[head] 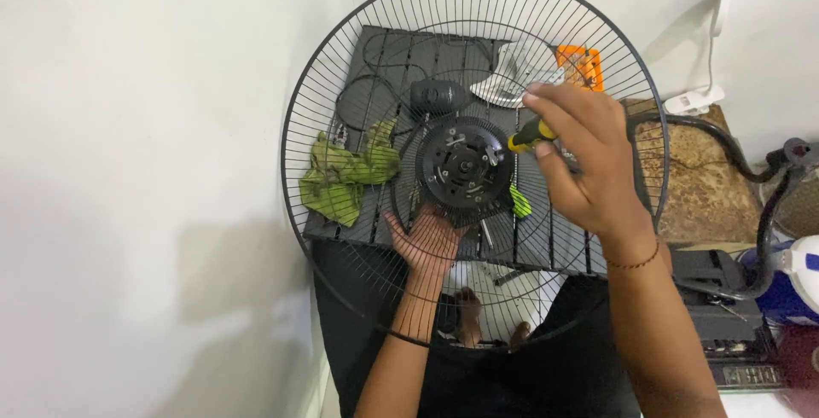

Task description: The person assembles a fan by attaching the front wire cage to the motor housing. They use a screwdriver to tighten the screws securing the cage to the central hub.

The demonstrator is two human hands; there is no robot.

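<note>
While held up under the head camera, the scene reads as follows.

Fan guard: a large round black wire fan guard (341, 60) fills the middle of the view, its thin spokes running out from a black round hub plate with slots and screws (466, 162) at the centre.

Left hand: the left hand (428, 243) sits behind the wire guard, palm up, just below the hub plate; its fingers (401, 230) are spread and partly curled against the underside of the hub, propping it rather than closing round anything.

Right hand: the right hand (589, 162) is in front of the guard, to the right of the hub; its fingers (559, 107) are closed round a screwdriver with a yellow and black handle (531, 135), of which only the handle end shows, pointing toward the hub plate.

Surface behind: a dark slatted plastic panel (392, 51) lies behind the guard.

On the panel: a crumpled green cloth (345, 175) at left, a dark rounded plastic cap (439, 96) above the hub, a pale grey fan blade (512, 77) and a small orange box (582, 64) at upper right.

Right edge: a brown stone-patterned counter (704, 188) with a black cable (734, 158) curving across it, and a white plug (693, 98) on the wall above.

Background: white walls on both sides.
</note>
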